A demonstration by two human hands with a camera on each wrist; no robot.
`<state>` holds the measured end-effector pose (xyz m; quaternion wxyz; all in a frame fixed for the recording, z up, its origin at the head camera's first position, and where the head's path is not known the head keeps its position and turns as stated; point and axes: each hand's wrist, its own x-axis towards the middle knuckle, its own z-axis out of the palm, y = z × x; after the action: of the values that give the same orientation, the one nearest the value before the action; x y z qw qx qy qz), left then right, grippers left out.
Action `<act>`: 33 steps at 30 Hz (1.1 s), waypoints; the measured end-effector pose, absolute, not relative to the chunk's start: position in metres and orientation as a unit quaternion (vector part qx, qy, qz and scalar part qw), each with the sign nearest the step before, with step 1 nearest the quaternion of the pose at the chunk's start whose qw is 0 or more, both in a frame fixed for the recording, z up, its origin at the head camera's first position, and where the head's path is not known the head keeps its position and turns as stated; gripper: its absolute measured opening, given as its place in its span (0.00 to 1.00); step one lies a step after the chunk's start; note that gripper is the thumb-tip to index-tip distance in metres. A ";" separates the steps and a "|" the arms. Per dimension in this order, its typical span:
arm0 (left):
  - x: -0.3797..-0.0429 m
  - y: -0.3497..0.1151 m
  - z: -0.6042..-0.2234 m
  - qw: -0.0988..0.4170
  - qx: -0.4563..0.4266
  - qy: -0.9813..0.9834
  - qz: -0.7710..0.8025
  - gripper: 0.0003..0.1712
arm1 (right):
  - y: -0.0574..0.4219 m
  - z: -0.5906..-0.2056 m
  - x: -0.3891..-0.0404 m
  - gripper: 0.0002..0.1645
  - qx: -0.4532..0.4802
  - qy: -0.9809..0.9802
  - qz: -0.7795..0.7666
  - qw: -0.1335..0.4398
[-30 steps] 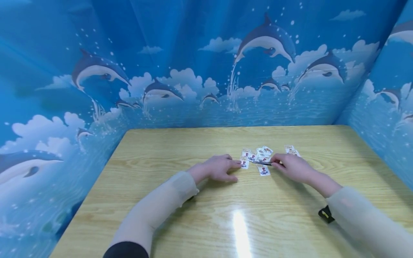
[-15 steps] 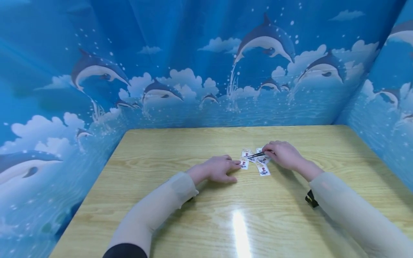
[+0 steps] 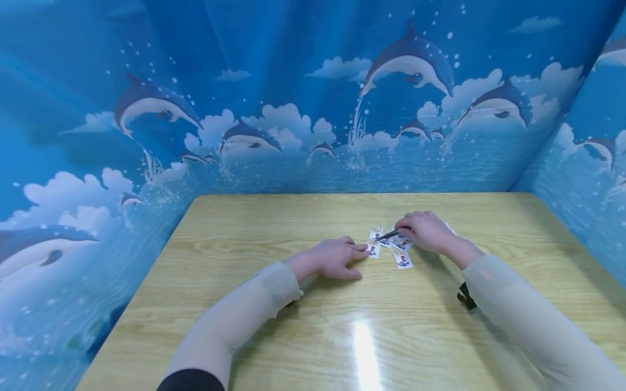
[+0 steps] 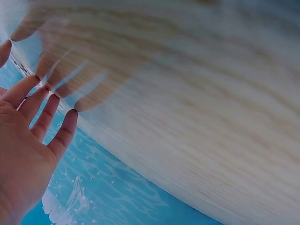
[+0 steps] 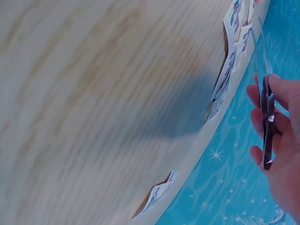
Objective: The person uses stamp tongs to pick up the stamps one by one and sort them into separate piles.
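In the head view, my left hand [image 3: 335, 258] rests on the table, fingers spread, with its index fingertip at the edge of a small white printed card [image 3: 374, 251]. The left wrist view shows those fingers [image 4: 44, 115] meeting the tabletop, nearly straight. My right hand [image 3: 424, 231] pinches metal tweezers [image 3: 387, 235] between thumb and fingers, their tips pointing left over the cards. In the right wrist view the tweezers [image 5: 266, 108] have their tips apart. Several cards with cartoon figures lie close together, some overlapping; the nearest card [image 3: 403, 259] lies below the rest. My right hand partly hides the group.
The wood-grain table [image 3: 274, 217] reflects a bright light near its front. A separate small pile of cards [image 5: 158, 194] lies off to the right, mostly behind my right hand in the head view. A blue dolphin-printed curtain [image 3: 303, 98] hangs behind the table and at both sides.
My right hand has moved left and farther from me with the tweezers, whose tips are now over the cards by my left fingertips. My left hand has stayed in place.
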<state>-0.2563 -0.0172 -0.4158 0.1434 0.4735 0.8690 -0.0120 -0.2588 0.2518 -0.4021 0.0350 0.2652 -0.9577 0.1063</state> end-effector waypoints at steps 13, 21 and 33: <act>-0.254 -0.017 -0.415 0.141 0.470 0.871 -0.011 0.39 | 0.247 -0.402 -0.255 0.11 0.254 -0.960 0.113 0.024; -0.255 -0.018 -0.415 0.139 0.471 0.871 -0.015 0.38 | 0.247 -0.402 -0.255 0.11 0.248 -0.962 0.113 0.025; -0.255 -0.018 -0.416 0.133 0.480 0.867 -0.017 0.38 | 0.238 -0.405 -0.260 0.10 0.257 -0.960 0.104 0.048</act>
<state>-0.2550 -0.0178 -0.4163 0.1330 0.4797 0.8671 -0.0172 -0.2599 0.2379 -0.4046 0.0476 0.2571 -0.9596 0.1043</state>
